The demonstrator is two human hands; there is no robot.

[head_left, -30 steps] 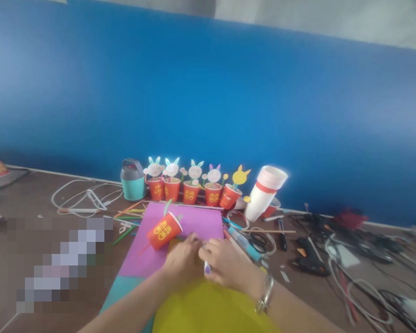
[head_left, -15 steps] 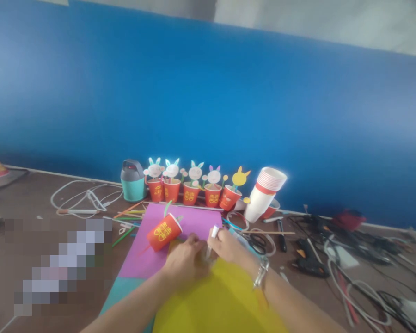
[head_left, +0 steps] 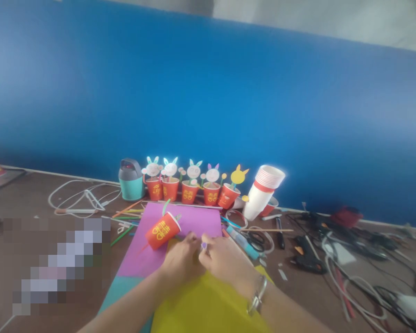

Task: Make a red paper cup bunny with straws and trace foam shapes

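Note:
My right hand (head_left: 225,261) is closed around a white marker (head_left: 204,246) with a purple end, held steeply. Close beside it, my left hand (head_left: 181,256) has its fingers curled low over the paper. What lies under those fingers is hidden. Both hands are over the top part of a yellow sheet (head_left: 208,305). Under it lie a purple sheet (head_left: 138,256) and a teal sheet (head_left: 119,293). A red paper cup (head_left: 162,231) with gold characters lies tipped on the purple sheet, left of my left hand, with a green strip at its rim.
Several red cups (head_left: 189,193) with paper animal heads line the blue wall. A teal container (head_left: 131,185) stands at their left, a leaning stack of white cups (head_left: 260,196) at their right. Scissors (head_left: 255,240), a glue gun (head_left: 307,256) and tangled cables (head_left: 350,291) lie right.
My right hand has moved left, closer to my left hand, and the marker now points its end toward me. My left hand stays nearly in place. The view has shifted slightly.

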